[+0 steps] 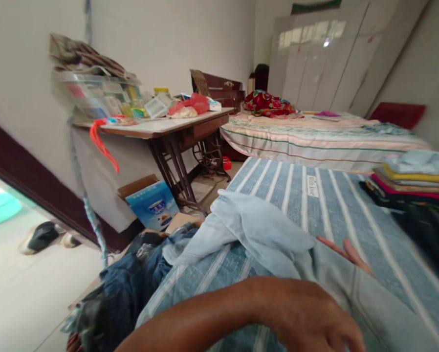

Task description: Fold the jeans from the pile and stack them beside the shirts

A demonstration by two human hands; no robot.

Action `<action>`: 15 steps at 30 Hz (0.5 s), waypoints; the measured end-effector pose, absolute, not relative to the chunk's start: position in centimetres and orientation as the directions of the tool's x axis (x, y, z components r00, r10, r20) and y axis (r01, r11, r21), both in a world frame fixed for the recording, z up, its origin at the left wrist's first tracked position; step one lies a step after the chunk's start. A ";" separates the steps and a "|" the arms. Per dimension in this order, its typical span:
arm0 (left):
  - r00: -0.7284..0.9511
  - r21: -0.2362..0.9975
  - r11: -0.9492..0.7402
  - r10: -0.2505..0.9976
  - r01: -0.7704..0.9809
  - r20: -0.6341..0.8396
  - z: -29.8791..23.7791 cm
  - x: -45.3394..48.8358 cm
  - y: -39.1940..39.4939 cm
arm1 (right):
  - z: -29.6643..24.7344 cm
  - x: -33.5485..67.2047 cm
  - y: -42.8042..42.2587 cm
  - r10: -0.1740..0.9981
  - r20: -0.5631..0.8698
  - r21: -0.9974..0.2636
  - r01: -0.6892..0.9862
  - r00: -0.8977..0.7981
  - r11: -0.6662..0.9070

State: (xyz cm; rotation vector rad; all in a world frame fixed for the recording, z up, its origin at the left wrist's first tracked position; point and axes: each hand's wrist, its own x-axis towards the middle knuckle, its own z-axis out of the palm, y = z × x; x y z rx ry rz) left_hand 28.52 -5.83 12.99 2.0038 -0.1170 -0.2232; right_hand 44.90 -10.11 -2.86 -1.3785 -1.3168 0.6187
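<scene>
A light blue garment (256, 234) lies crumpled on the blue striped bed sheet (315, 195). My left hand (311, 313) reaches across from the lower left and rests on the garment's near part. Its back faces up and its fingers curl down into the cloth at the frame's bottom edge. Only the outstretched fingertips of my right hand (346, 253) show; they lie flat on the sheet and stick out from under the garment's fold. A pair of dark blue jeans (131, 283) hangs off the bed's left edge.
A stack of folded clothes (413, 183) sits at the right of the bed. A second bed (315, 137) stands behind. At the left, a sewing-machine table (168, 128) carries boxes and bags, with a blue carton (153, 205) under it. Shoes (43, 235) lie on the floor.
</scene>
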 end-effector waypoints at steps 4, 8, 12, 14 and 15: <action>0.945 0.876 -0.408 0.297 0.256 -0.137 11.4 25.6 -5.1 | -2.5 48.3 -10.1 0.970 0.001 -0.999 -0.040 0.245 0.011; 0.698 0.862 -0.251 0.700 0.441 -0.154 11.2 22.5 -3.5 | -1.9 51.2 -8.8 0.995 -0.059 -0.997 -0.046 0.080 -0.055; 0.235 0.572 -0.200 0.972 0.796 0.013 9.5 19.3 -0.2 | -1.7 52.3 -8.4 0.994 -0.047 -0.999 -0.006 0.096 -0.046; 0.085 0.401 -0.091 0.996 0.912 0.033 8.3 18.0 1.2 | -1.4 52.4 -8.4 0.995 -0.037 -0.999 0.008 0.098 -0.038; 0.059 0.402 -0.038 0.997 0.915 -0.041 7.8 17.6 1.7 | -1.3 52.4 -8.5 0.995 -0.035 -0.999 0.013 0.094 -0.037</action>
